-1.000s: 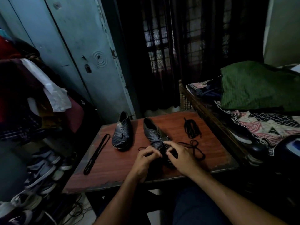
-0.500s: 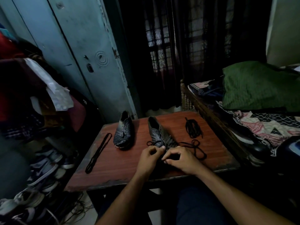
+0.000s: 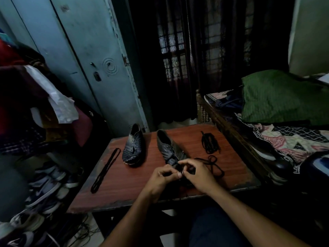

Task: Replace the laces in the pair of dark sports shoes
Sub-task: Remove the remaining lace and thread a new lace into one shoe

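Observation:
Two dark sports shoes lie on a red-brown table (image 3: 124, 189). The left shoe (image 3: 133, 146) rests alone, toe toward me. The right shoe (image 3: 169, 148) points toward me, its toe hidden under my hands. My left hand (image 3: 161, 179) and my right hand (image 3: 197, 173) meet over that toe, fingers pinched on a black lace (image 3: 215, 164) that trails in loops to the right. A bundled black lace (image 3: 209, 142) lies further back on the right. Another folded black lace (image 3: 105, 171) stretches along the table's left side.
A bed (image 3: 284, 136) with patterned cloth and a green pillow (image 3: 277, 97) borders the table's right edge. Piled clothes (image 3: 35, 107) and several shoes (image 3: 44, 189) crowd the left. A blue door (image 3: 92, 50) and dark curtain (image 3: 195, 59) stand behind.
My hands have shifted slightly over the right shoe's toe, fingertips now pinched closer together on the lace. The lace loop on the left of the shoe is gone from view.

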{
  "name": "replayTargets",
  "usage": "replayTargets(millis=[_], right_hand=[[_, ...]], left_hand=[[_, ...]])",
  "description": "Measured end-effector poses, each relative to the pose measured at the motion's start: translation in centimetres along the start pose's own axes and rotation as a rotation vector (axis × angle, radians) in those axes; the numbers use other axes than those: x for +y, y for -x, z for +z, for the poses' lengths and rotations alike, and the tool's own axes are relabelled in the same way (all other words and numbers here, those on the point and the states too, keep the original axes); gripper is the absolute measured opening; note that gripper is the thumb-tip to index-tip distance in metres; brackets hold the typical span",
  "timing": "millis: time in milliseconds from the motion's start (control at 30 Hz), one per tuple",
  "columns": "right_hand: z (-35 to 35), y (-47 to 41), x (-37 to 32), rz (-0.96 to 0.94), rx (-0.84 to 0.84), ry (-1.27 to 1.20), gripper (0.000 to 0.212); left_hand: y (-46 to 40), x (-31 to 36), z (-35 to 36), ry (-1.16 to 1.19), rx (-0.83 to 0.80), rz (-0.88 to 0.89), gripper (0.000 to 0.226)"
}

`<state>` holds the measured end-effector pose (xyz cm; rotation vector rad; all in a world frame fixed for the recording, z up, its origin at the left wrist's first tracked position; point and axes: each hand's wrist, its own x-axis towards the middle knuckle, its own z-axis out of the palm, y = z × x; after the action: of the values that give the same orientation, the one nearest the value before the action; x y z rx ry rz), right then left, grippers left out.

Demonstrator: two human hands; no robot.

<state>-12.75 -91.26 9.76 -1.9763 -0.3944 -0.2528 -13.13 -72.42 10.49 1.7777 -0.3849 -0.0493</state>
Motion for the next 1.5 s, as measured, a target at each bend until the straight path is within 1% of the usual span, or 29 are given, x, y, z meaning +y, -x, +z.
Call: replayTargets(millis=[100,167,233,300,400,433,500,633,700,767,867,933,1000,1067,1133,1200,1267,1333,1367,1433,1500], right_hand=[[0.3,0.0,-0.2,-0.012,0.034,0.044,0.017],[0.2,0.0,-0.2,-0.016,0.077,0.033,0.015],[-0.3,-0.1,-0.1,-0.003,0.089,-0.025,0.018],[-0.9,-0.1,-0.1,0.006,0.036,-0.144,0.022],[-1.6,0.1,-0.4,0.021,-0.073,-0.345,0.028],[-1.8,0.2,-0.5,0.023,-0.107,-0.375,0.027],[-2.4,0.3,-0.5,0.029,-0.161,-0.409,0.023],[-3.5,0.3,-0.5,0.037,-0.273,-0.475,0.015],[-3.7,0.2,-0.7,0.024,-0.319,-0.467,0.012],[-3.9,0.1,-0.7,0.016,-0.328,-0.445,0.004],[-3.8,0.1,-0.4,0.02,-0.285,-0.481,0.011],[-3.4,0.0,-0.1,0.039,-0.221,-0.506,0.02],[-2.8,-0.3,0.0,0.06,-0.137,-0.445,0.033],[-2.1,-0.4,-0.1,0.078,-0.078,-0.357,0.043],[-1.3,-0.6,-0.2,0.072,-0.04,-0.288,0.04],[-0.4,-0.5,-0.1,0.069,0.019,-0.212,0.028],[0.4,-0.5,0.0,0.066,0.101,-0.116,0.015],[0.6,-0.5,-0.1,0.035,0.187,-0.044,0.015],[0.4,-0.5,-0.2,0.009,0.206,-0.032,0.016],[-0.3,-0.4,-0.6,0.002,0.18,-0.06,0.016],[-0.9,-0.3,-0.8,0.066,0.118,-0.146,0.022]], left_hand=[[0.0,0.1,-0.2,0.042,-0.015,-0.043,0.022],[-0.1,0.2,0.2,0.061,0.003,-0.052,0.022],[-0.1,0.6,0.7,0.084,0.071,-0.045,0.02],[-0.4,0.5,1.0,0.061,0.158,-0.014,0.019],[-0.8,0.0,1.2,0.072,0.239,-0.024,0.005],[-1.0,-0.3,1.2,0.056,0.247,-0.029,0.007],[-1.3,-0.6,1.2,-0.053,0.237,-0.038,0.014],[-1.8,-0.3,1.8,-0.19,0.24,-0.115,0.044],[-2.3,0.4,2.6,-0.245,0.238,-0.167,0.047],[-2.8,0.9,3.3,-0.246,0.252,-0.205,0.044],[-3.0,1.0,3.4,-0.172,0.284,-0.222,0.039],[-2.7,1.6,3.2,-0.103,0.245,-0.229,0.037],[-2.1,2.9,2.9,0.058,0.156,-0.223,0.026],[-1.5,4.0,2.8,0.113,0.026,-0.178,0.024],[-1.0,4.4,2.5,0.122,-0.07,-0.125,0.023],[-0.7,4.5,2.4,0.147,-0.105,-0.098,0.02],[-0.6,4.2,2.2,0.174,-0.082,-0.061,0.021],[-0.7,3.7,2.0,0.229,-0.013,-0.046,0.023],[-0.9,3.4,1.9,0.238,0.045,-0.079,0.023],[-1.4,2.8,1.9,0.158,0.129,-0.113,0.018],[-1.9,1.7,1.5,-0.062,0.17,-0.079,0.013]])
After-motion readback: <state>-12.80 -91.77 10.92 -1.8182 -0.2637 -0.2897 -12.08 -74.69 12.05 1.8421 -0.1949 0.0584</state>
